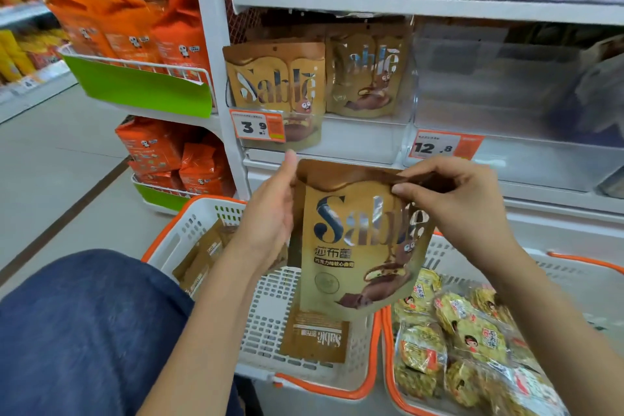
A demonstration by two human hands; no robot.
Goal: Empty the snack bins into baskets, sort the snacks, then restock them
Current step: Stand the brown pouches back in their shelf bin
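Note:
I hold a gold Sablé snack pouch (pixel 358 246) upright in front of the shelf. My left hand (pixel 270 216) grips its left edge and my right hand (pixel 459 203) pinches its top right corner. Below it sits a white basket with orange rim (pixel 270 324) with more Sablé pouches (pixel 314 338) lying in it. A second basket (pixel 574 280) to the right holds several yellow-green wrapped snack packs (pixel 452 338). In the clear shelf bin (pixel 371 142) above stand two Sablé pouches (pixel 280 84). The clear bin to its right (pixel 506 105) looks empty.
Price tags read 3.9 (pixel 258 127) and 12.8 (pixel 439 145). A rack of orange snack bags (pixel 135 30) with green panels stands at left. My knee in blue trousers (pixel 87 328) fills the lower left. Grey floor lies beyond it.

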